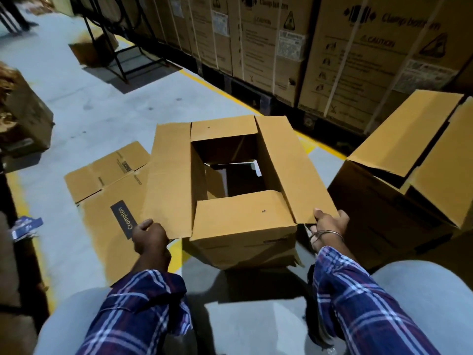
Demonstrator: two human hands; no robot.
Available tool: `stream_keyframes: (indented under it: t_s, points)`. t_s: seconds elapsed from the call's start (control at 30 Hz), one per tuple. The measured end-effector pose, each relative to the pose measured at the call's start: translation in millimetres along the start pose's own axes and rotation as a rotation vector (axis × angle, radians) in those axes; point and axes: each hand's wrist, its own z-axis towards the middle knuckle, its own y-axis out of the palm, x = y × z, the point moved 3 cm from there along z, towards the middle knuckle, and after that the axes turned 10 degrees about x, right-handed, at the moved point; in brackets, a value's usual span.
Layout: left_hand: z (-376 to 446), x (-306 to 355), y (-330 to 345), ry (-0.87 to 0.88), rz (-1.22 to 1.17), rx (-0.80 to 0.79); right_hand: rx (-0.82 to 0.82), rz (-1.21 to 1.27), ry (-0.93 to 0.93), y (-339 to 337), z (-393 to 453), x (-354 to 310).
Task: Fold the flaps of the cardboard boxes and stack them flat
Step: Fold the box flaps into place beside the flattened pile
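The box (243,190) stands on the grey floor (107,111), its inside dark and the bottom partly open. Printed cartons (332,55) line the far wall, their text blurred. The left hand (149,237) curls around the left flap's near corner; the right hand (330,221) pinches the right flap's corner, fingers hidden underneath.

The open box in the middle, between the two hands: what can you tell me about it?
The open box is plain brown corrugated cardboard, standing on the grey floor. All four top flaps are spread outward. Its bottom is open too: pale floor shows through inside. The left hand grips the left flap's near corner; the right hand grips the right flap's. A flattened box lies beside it.
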Motion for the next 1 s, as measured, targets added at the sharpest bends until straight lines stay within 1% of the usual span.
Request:
stream_keyframes:
  t_s: [0.1, 0.17, 0.2, 0.23, 0.3, 0.33, 0.37, 0.4, 0.43, 0.47, 0.5, 0.57, 0.67, 0.73, 0.83, 0.93, 1.0]
  points:
    - [1.4, -11.1, 4.7, -0.138, 0.043, -0.083, 0.059, -0.209, -0.02, -2.0, 7.0, 1.3]
    - [-1.0, -14.1, 9.7, -0.158, 0.073, -0.111, 0.06, -0.487, -0.038, -3.4, 8.2, 1.4]
    - [-3.1, -15.2, 12.5, -0.124, 0.175, -0.133, 0.062, -0.631, -0.092, -4.9, 4.5, -3.0]
    - [-7.1, -13.9, 14.9, -0.057, 0.334, -0.15, 0.054, -0.779, -0.156, -4.7, 4.2, -6.8]
    - [-13.7, -7.1, 20.6, 0.131, 0.6, -0.168, 0.029, -0.96, -0.375, 1.5, 7.1, -15.0]
    - [-16.2, -5.6, 27.0, 0.218, 0.682, -0.191, -0.023, -0.985, -0.467, 6.7, 4.4, -21.0]
    - [-17.3, -4.4, 35.2, 0.268, 0.727, -0.233, -0.084, -0.995, -0.55, 14.6, 3.2, -25.1]
    - [-18.1, -3.8, 43.3, 0.283, 0.737, -0.282, -0.157, -1.013, -0.566, 21.8, -2.3, -29.3]
    - [-20.3, -3.6, 49.1, 0.266, 0.722, -0.344, -0.222, -1.034, -0.551, 29.0, -6.1, -31.4]
    - [-22.0, -4.6, 53.7, 0.237, 0.691, -0.406, -0.282, -1.089, -0.514, 36.2, -8.8, -32.1]
    - [-24.4, -5.2, 56.6, 0.229, 0.665, -0.468, -0.344, -1.158, -0.516, 43.2, -10.7, -31.7]
    - [-30.5, -8.2, 61.0, 0.249, 0.65, -0.58, -0.429, -1.216, -0.502, 53.2, -8.2, -28.1]
    - [-32.2, -19.2, 68.7, 0.26, 0.615, -0.642, -0.427, -1.199, -0.495, 59.2, 0.4, -19.4]
    - [-31.2, -23.9, 73.7, 0.246, 0.554, -0.651, -0.41, -1.2, -0.563, 64.0, 2.1, -13.8]
    - [-35.9, -25.8, 79.9, 0.276, 0.496, -0.637, -0.383, -1.186, -0.622, 70.5, 5.6, -6.2]
    - [-38.1, -22.1, 81.2, 0.342, 0.464, -0.598, -0.359, -1.141, -0.615, 70.4, 9.4, -2.0]
    - [-35.1, -14.5, 80.2, 0.421, 0.471, -0.561, -0.367, -1.088, -0.587, 67.9, 11.7, -0.1]
